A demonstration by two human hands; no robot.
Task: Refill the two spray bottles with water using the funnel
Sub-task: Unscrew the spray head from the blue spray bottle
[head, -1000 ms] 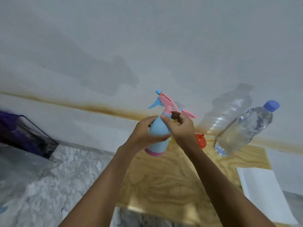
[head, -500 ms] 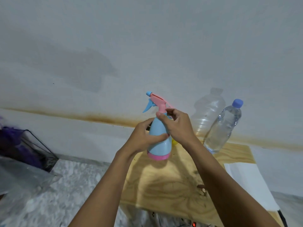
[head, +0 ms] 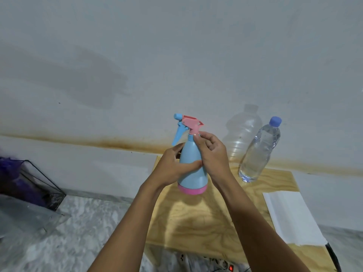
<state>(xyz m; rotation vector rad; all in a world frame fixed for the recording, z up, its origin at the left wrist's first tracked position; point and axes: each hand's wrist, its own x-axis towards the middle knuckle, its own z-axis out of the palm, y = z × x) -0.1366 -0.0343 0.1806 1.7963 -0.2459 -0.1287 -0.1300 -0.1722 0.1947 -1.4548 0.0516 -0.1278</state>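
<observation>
I hold a light blue spray bottle (head: 193, 173) with a pink base and a pink-and-blue trigger head upright in the air above a wooden board (head: 206, 218). My left hand (head: 173, 166) wraps around the bottle's body. My right hand (head: 213, 154) pinches the neck collar just under the pink head. A clear water bottle (head: 259, 152) with a blue cap stands on the board to the right, close to the wall. The second spray bottle and the funnel are out of sight, hidden behind my hands or out of frame.
White paper (head: 290, 214) lies on the board's right side. A black wire basket (head: 37, 185) with purple contents sits at far left on the marble floor. A power strip (head: 222, 265) with a red switch lies below the board. The stained white wall is directly behind.
The spray head has turned upright from its earlier tilt, and my right fingers have shifted on the neck. The view moved, and the orange object seen beside my right hand a second ago is hidden.
</observation>
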